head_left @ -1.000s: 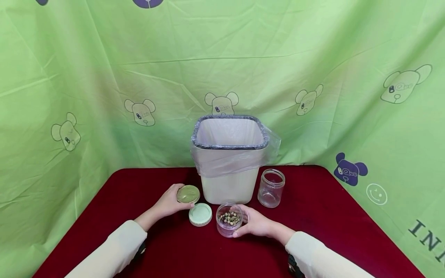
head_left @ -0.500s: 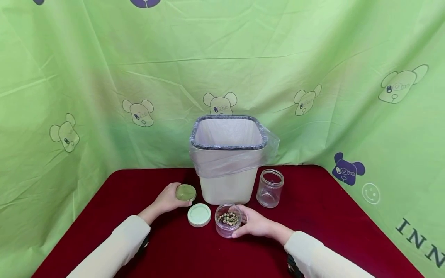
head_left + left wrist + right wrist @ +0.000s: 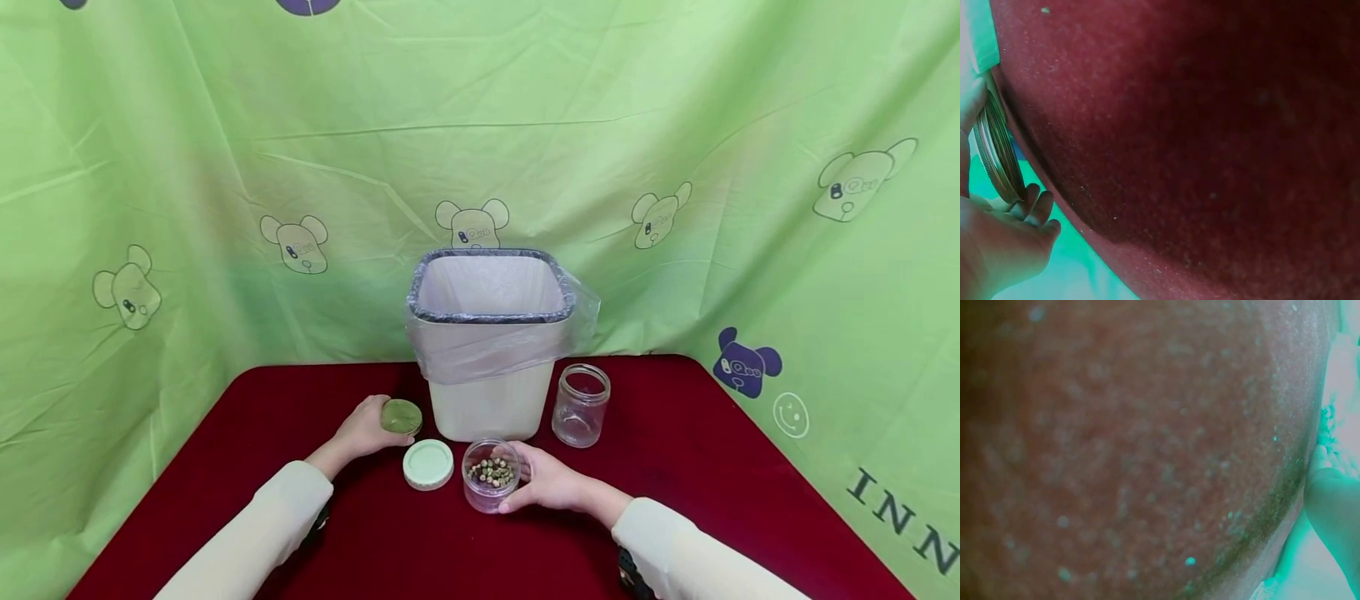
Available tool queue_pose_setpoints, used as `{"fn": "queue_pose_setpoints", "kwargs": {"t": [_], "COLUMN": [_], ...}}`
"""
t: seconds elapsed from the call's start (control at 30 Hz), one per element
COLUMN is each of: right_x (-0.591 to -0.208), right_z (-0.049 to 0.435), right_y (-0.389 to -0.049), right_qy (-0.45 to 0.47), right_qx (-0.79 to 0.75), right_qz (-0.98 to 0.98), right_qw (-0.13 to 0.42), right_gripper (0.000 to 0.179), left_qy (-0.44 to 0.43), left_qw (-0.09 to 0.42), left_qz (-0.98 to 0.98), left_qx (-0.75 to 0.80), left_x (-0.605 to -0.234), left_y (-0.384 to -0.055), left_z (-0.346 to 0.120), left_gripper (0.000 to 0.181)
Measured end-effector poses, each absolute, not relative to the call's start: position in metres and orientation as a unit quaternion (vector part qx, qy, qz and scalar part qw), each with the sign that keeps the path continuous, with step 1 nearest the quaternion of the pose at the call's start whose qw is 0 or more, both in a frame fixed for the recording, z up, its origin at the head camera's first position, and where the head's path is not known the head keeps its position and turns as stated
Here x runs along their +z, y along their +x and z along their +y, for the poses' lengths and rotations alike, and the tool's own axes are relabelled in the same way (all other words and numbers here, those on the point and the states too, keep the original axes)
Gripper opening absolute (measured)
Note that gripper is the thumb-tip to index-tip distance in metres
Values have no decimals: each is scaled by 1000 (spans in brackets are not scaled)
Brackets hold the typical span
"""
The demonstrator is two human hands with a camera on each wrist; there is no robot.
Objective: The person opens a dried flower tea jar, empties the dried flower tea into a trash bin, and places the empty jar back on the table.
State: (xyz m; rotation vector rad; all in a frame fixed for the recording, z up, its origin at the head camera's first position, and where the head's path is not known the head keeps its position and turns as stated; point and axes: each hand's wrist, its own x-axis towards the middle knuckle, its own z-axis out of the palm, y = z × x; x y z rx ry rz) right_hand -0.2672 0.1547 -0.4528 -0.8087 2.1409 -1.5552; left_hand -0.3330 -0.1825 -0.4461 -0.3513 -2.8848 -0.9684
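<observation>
In the head view, my left hand [image 3: 367, 429] grips a round gold-green lid [image 3: 402, 417] just left of the bin. The left wrist view catches that lid [image 3: 999, 150] edge-on between thumb and fingers. A pale mint lid [image 3: 428, 464] lies flat on the table between my hands. My right hand [image 3: 547, 477] holds a low clear jar [image 3: 484, 498] from its right side, thumb in front. Small round brownish-green pieces [image 3: 492, 472] sit inside this jar, which is open at the top. Only part of the right hand [image 3: 1335, 500] shows in the washed-out right wrist view.
A cream bin [image 3: 487, 408] lined with a clear bag stands behind the lids and jar. To its right is a taller open glass jar [image 3: 581, 408]. Dark red cloth [image 3: 420, 550] covers the table; a green curtain [image 3: 360, 167] hangs behind.
The head view has turned slightly to the right. My left forearm has shifted a little inward, while the hand keeps the gold-green lid. The right hand and its jar stay put.
</observation>
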Motion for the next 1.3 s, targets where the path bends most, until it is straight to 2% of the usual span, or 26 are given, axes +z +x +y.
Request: {"fn": "queue_pose_setpoints", "kwargs": {"t": [0.6,1.3], "right_x": [-454,-458], "right_z": [154,155], "right_y": [-270,-272], "right_qy": [-284,-275], "right_qx": [-544,-543], "right_qz": [768,772], "right_qw": [183,183], "right_gripper": [76,78], "left_qy": [-128,-137], "left_qw": [35,22], "left_qz": [-957,-961], "left_qx": [-258,-240], "left_x": [-454,-456], "left_y": [-336,-337], "left_z": [-185,-189], "left_gripper": [84,95]}}
